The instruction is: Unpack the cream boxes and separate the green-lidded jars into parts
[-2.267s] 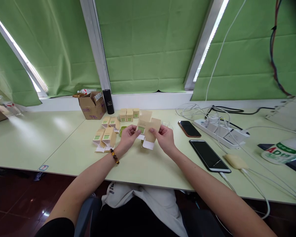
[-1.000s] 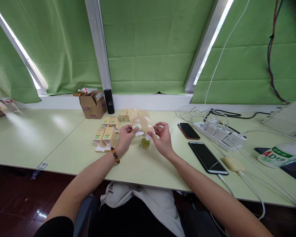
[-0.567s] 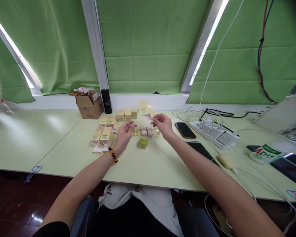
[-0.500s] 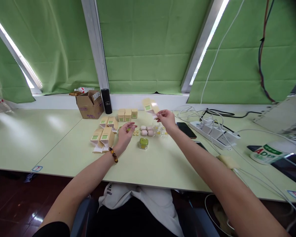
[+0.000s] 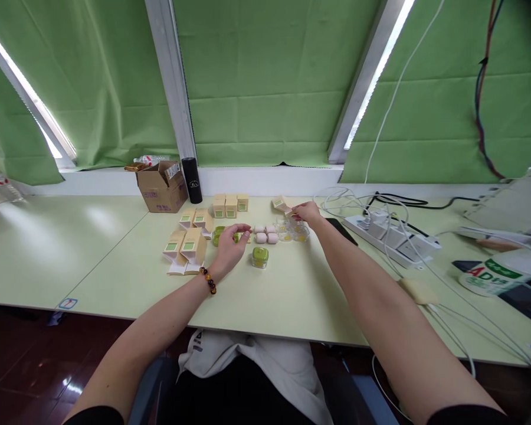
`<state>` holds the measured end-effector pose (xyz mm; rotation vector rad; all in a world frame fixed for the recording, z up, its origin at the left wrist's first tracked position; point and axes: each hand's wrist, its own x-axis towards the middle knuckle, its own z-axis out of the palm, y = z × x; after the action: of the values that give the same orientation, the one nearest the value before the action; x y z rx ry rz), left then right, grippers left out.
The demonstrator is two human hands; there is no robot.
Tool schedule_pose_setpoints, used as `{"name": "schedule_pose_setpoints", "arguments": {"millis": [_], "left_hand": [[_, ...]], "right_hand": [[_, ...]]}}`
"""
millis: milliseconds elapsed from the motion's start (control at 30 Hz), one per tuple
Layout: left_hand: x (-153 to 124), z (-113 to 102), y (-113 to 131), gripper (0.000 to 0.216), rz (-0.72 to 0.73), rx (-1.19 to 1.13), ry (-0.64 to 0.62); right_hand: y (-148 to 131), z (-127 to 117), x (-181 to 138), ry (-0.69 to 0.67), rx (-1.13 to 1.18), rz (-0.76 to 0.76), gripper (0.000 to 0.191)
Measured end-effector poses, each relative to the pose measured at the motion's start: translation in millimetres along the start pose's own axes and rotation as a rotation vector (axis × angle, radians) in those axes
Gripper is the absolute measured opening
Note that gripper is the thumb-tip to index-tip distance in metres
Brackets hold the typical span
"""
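Green blinds (image 5: 274, 82) hang behind the pale surface (image 5: 269, 307) that spans my feed. On its far side I have the right hand (image 5: 308, 212) with its fingers drawn together on the right end of a part-folded carton (image 5: 280, 204), pinching it by the edge; exactly how the thumb sits is hidden from me. That carton is near the back of the surface, just beyond the clear cups (image 5: 294, 231), and I can't tell whether it rests there or hangs slightly above. The right arm is stretched far forward, back of the hand upward, the forearm passing just beside a partly covered phone (image 5: 343, 230). On the left hand (image 5: 230, 251) the fingers are released: thumb and fingers curve toward each other with a gap between, pointing right, above the surface. Its arm comes in diagonally from the lower left, a beaded bracelet (image 5: 207, 280) at the wrist. Green pieces (image 5: 216, 235) sit just beside those fingers, partly hidden; pink pieces (image 5: 266, 238) cluster between them and the cups. Nearer me, a green-topped jar (image 5: 260, 257) stands upright. Left of the hand I see four open boxes (image 5: 192, 243), with three shut boxes (image 5: 230, 205) farther back.
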<state>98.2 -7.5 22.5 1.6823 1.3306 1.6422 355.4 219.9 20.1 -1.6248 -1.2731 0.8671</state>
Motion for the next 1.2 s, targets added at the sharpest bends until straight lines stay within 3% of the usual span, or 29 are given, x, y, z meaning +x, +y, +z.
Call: {"name": "schedule_pose_setpoints", "arguments": {"millis": [400, 600, 767, 867, 1000, 1200], "left_hand": [[-3, 1, 2, 0.014, 0.002, 0.076, -0.037], [-4, 1, 2, 0.013, 0.017, 0.077, -0.037], [-4, -1, 0, 0.021, 0.012, 0.064, -0.066], [-4, -7, 0, 0.046, 0.046, 0.098, -0.162], [-5, -15, 4, 0.071, 0.085, 0.246, -0.385], [-10, -12, 1, 0.068, 0.118, 0.377, -0.565]], "right_hand": [[17, -7, -1, 0.026, -0.254, -0.046, 0.019], [15, -15, -9, 0.076, -0.252, -0.079, 0.026], [1, -24, -26, 0.205, -0.195, -0.223, 0.027], [-11, -23, -50, 0.272, -0.149, -0.358, 0.03], [-22, -12, -107, 0.273, 0.049, -0.65, 0.022], [-10, 11, -196, -0.013, 0.204, -0.724, 0.021]]}}
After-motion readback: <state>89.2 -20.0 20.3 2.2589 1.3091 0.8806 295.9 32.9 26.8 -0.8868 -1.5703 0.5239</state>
